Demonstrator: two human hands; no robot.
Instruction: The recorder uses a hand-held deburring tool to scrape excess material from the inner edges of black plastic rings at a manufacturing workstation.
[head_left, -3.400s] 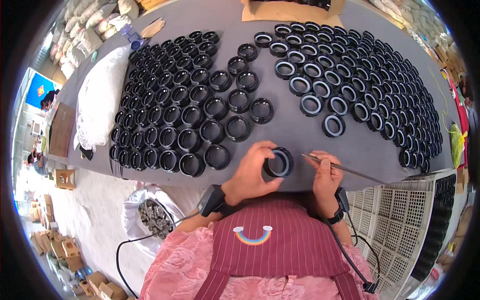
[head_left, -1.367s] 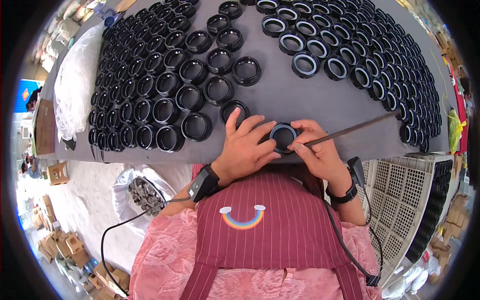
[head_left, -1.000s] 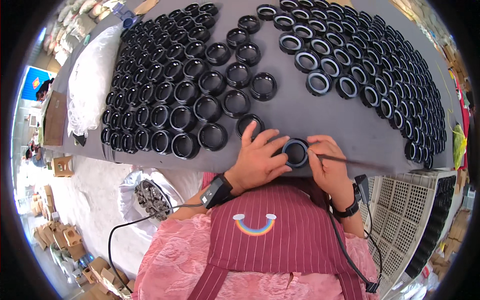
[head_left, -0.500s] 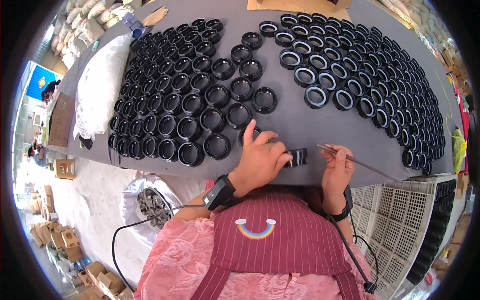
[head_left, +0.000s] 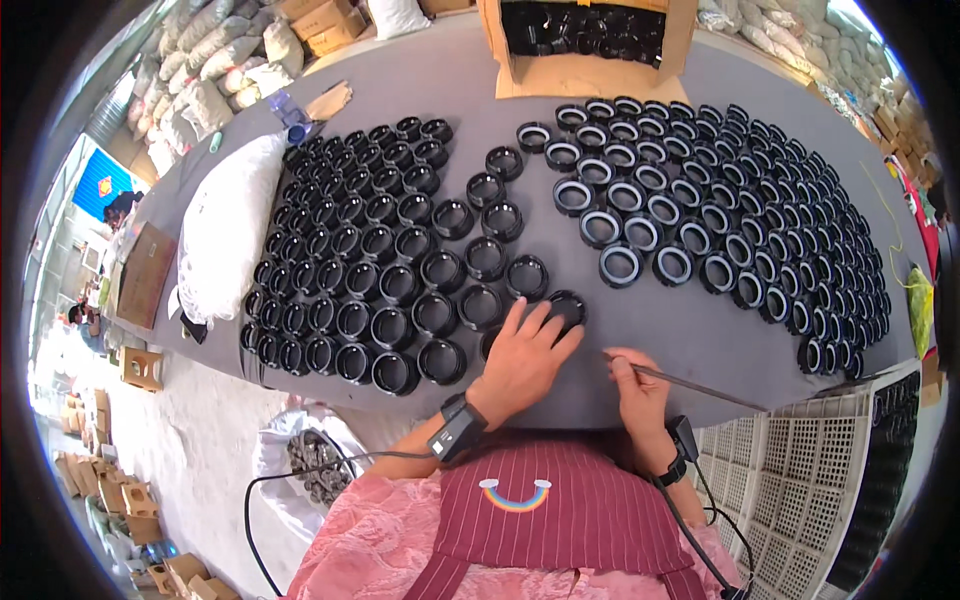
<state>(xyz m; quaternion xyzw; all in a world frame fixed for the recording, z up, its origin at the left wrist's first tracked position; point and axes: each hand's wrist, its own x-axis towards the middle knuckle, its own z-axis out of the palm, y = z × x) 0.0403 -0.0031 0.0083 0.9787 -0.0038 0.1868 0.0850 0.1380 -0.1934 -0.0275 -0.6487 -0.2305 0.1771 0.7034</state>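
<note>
My left hand (head_left: pixel 520 368) has its fingers spread and stretched forward. Its fingertips are at the near edge of a black ring (head_left: pixel 567 308), which stands a little right of the left-hand group of black rings (head_left: pixel 378 243). Another ring in that group is partly covered by the hand, and my thumb is hidden. To the right, my right hand (head_left: pixel 638 392) is closed around a thin dark rod (head_left: pixel 705 388). One end of the rod shows just past my fingers; the rest runs right and toward the table's near edge.
A second group of black rings with pale inner bands (head_left: pixel 690 190) covers the right side. Left stands a white plastic bag (head_left: pixel 225 235); at the back, an open cardboard box (head_left: pixel 575 78) of black parts. A pale plastic crate (head_left: pixel 790 470) is beside me at right.
My left hand no longer pinches a tilted black ring; the ring now sits by its fingertips, and the fingers have spread. My right hand still grips the rod. The view has tilted toward the far side.
</note>
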